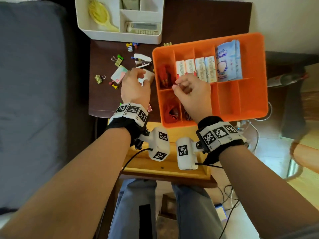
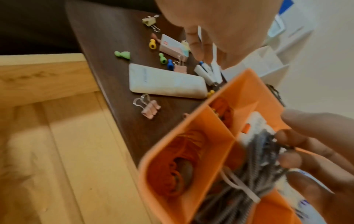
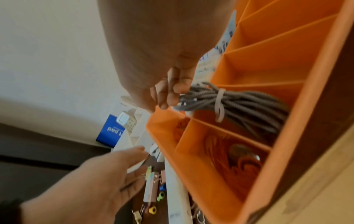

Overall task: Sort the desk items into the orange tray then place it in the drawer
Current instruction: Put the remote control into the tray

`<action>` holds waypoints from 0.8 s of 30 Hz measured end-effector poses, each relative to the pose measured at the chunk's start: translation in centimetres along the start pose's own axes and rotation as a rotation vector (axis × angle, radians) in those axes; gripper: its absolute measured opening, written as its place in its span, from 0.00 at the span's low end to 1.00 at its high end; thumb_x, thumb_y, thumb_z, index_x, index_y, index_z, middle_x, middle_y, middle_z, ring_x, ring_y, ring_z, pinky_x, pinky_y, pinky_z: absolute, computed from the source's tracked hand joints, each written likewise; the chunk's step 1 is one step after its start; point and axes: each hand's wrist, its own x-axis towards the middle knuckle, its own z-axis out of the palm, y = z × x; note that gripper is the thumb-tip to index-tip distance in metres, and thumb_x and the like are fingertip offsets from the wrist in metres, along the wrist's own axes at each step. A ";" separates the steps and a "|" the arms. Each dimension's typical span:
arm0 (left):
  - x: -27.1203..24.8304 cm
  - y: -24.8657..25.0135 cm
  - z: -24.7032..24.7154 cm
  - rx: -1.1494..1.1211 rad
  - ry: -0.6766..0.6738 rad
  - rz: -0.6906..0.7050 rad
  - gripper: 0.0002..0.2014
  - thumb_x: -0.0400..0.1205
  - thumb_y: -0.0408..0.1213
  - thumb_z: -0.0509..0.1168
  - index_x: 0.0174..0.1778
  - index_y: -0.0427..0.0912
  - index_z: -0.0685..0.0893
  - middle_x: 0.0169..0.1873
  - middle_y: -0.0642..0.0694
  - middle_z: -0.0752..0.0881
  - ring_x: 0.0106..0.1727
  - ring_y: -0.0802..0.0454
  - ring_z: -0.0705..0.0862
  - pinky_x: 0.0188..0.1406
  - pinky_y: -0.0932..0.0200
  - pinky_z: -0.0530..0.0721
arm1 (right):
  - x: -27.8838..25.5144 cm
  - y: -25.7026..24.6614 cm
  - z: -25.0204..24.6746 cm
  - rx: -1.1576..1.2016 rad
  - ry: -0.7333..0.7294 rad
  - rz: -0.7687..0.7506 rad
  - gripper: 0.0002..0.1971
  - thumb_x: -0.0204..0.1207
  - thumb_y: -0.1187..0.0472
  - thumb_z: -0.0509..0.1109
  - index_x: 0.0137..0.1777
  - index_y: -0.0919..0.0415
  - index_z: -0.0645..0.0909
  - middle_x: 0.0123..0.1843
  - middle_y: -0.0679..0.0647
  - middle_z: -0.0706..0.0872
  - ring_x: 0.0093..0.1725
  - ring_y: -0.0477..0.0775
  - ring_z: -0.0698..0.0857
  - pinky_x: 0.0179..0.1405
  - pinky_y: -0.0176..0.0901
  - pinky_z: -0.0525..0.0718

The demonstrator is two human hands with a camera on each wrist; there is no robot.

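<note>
Two hands worked: the right hand (image 3: 168,84) pinched a grey braided cable bundle (image 3: 239,104) inside the orange plastic compartment tray (image 1: 248,40), the left hand (image 3: 107,178) hovered loose-fingered beside it.

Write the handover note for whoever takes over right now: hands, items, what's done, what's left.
Right hand: fingers pinch the end of the grey braided cable bundle, which lies in a near compartment of the orange plastic divided tray.
Left hand: over the dark wooden desk, fingers curled round something white; I cannot identify it.
Done: white packets, red items and cable in the tray.
Left: binder clips, coloured push pins, white flat power bank and the rest on the desk; then tray into the open wooden drawer.
</note>
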 end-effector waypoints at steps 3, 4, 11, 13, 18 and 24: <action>0.1 -3.0 -0.5 0.088 -0.105 -0.114 0.17 0.73 0.38 0.69 0.59 0.43 0.81 0.59 0.43 0.82 0.60 0.43 0.80 0.58 0.49 0.79 | -0.5 -0.2 1.4 -0.063 -0.001 -0.031 0.04 0.71 0.62 0.73 0.44 0.61 0.84 0.32 0.45 0.81 0.32 0.44 0.80 0.37 0.37 0.81; 0.0 -3.7 -0.6 0.113 -0.134 -0.137 0.19 0.72 0.39 0.70 0.60 0.42 0.80 0.61 0.42 0.81 0.63 0.42 0.78 0.60 0.47 0.79 | -0.5 -0.3 1.7 -0.078 -0.006 -0.034 0.04 0.71 0.62 0.73 0.44 0.60 0.84 0.32 0.43 0.80 0.33 0.45 0.80 0.37 0.38 0.81; 0.2 -5.3 -0.1 0.235 -0.218 -0.140 0.27 0.71 0.41 0.75 0.64 0.40 0.76 0.64 0.39 0.77 0.67 0.39 0.73 0.60 0.45 0.75 | -0.4 -0.7 2.9 -0.138 0.006 -0.037 0.04 0.71 0.62 0.73 0.44 0.61 0.84 0.33 0.45 0.80 0.32 0.41 0.78 0.37 0.34 0.79; 0.4 -5.3 0.1 0.251 -0.222 -0.145 0.28 0.70 0.41 0.75 0.65 0.40 0.75 0.65 0.39 0.75 0.67 0.40 0.72 0.60 0.45 0.76 | -0.4 -0.6 3.0 -0.142 0.015 -0.030 0.03 0.71 0.63 0.73 0.43 0.61 0.84 0.32 0.45 0.81 0.31 0.38 0.77 0.36 0.32 0.78; 0.8 -5.4 0.6 0.277 -0.224 -0.160 0.30 0.68 0.41 0.76 0.65 0.38 0.74 0.65 0.39 0.74 0.68 0.39 0.71 0.61 0.43 0.76 | -0.5 -0.6 3.0 -0.146 0.026 -0.017 0.03 0.71 0.62 0.73 0.43 0.61 0.84 0.32 0.45 0.82 0.30 0.37 0.78 0.35 0.29 0.78; 0.7 -5.0 1.0 0.289 -0.159 -0.159 0.30 0.66 0.38 0.76 0.62 0.36 0.74 0.64 0.38 0.73 0.67 0.39 0.72 0.59 0.41 0.77 | -0.6 -0.6 3.0 -0.153 0.028 -0.013 0.03 0.72 0.63 0.73 0.43 0.61 0.85 0.33 0.45 0.82 0.32 0.37 0.78 0.36 0.29 0.79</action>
